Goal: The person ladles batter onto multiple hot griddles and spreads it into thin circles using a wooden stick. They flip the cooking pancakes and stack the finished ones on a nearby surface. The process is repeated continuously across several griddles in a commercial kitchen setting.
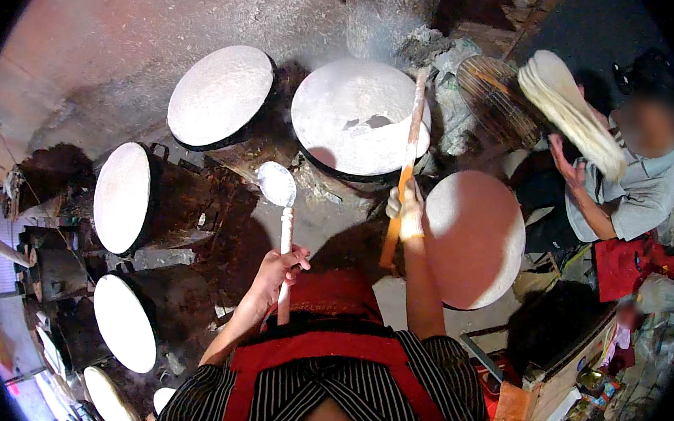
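Note:
My left hand point(277, 271), bare, grips the pale wooden handle of a ladle point(278, 184); its round bowl looks coated in white batter. In my right hand point(407, 207), which wears a white work glove, is a long flat wooden spreader point(415, 127). The spreader's whitened far part lies across the right side of a round griddle point(340, 174). White batter point(352, 87) covers most of that griddle, with dark gaps near the middle. Close to my right forearm is another round griddle point(499, 223) with a pale surface, partly in shadow.
Several more round white-topped griddles point(221, 96) curve around to the left. At right, a co-worker point(641, 193) holds a folded stack of thin pale sheets point(570, 110) above a ribbed round mat point(494, 98). A wooden-sided table point(573, 371) with packages stands lower right.

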Action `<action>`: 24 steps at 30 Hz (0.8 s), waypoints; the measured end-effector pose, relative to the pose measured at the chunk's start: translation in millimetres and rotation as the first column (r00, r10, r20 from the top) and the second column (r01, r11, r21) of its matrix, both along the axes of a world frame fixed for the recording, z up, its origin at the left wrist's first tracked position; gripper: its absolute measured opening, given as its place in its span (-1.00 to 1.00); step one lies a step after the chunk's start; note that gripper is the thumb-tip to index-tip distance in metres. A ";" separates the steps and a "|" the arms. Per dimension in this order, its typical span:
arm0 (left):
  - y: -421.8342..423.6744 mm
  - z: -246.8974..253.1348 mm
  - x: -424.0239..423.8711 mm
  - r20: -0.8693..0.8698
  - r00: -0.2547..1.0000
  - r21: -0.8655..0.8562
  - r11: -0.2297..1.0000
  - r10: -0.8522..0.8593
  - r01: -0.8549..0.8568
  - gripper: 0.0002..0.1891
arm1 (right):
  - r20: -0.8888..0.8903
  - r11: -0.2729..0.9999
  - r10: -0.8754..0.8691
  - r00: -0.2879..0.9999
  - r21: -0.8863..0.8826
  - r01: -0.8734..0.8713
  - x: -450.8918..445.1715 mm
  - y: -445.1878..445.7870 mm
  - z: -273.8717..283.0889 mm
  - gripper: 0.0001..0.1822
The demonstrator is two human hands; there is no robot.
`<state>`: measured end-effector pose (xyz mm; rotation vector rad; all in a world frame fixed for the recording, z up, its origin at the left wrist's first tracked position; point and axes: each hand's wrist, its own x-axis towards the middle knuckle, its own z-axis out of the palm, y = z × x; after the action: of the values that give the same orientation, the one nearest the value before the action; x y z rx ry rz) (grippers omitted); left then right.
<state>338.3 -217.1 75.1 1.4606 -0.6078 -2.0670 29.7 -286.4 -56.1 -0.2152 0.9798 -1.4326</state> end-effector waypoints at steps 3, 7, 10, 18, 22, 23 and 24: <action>-3.6 -0.4 -1.4 -0.024 0.999 -0.031 0.999 0.025 -0.025 -0.82 | -0.108 0.987 -0.079 0.991 0.129 0.092 31.9 -29.2 16.9 -0.68; -11.3 -4.1 13.0 -0.129 0.984 -0.021 0.992 0.125 -0.128 -0.80 | -0.364 0.995 0.056 0.930 0.093 -0.024 38.2 -1.0 42.8 -0.62; -16.3 -6.6 19.1 -0.149 0.978 -0.047 0.987 0.146 -0.154 -0.82 | -0.342 0.951 -0.304 0.889 -0.059 0.302 50.5 15.0 16.2 -0.55; -39.8 -2.5 30.8 -0.162 0.986 -0.014 0.999 0.031 -0.034 -0.91 | -0.448 0.994 -0.107 0.888 -0.039 0.100 63.7 12.9 17.5 -0.59; -45.9 5.1 35.3 -0.165 0.986 -0.016 0.999 -0.035 0.033 -0.90 | -0.509 0.941 -0.339 0.791 -0.195 0.278 75.6 27.1 -25.9 -0.59; -47.3 2.1 37.2 -0.172 0.983 -0.027 0.998 -0.058 0.054 -0.89 | -0.566 0.951 -0.308 0.765 -0.209 0.228 79.4 25.3 -43.5 -0.59; -46.6 -3.2 42.7 -0.175 0.983 -0.034 0.998 -0.061 0.056 -0.87 | -0.545 0.978 -0.210 0.812 -0.124 0.169 93.7 22.7 -21.8 -0.60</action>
<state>381.0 -263.6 71.9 1.2405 -0.6127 -2.1948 123.4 -263.7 -77.9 -0.6308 1.4597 -1.6276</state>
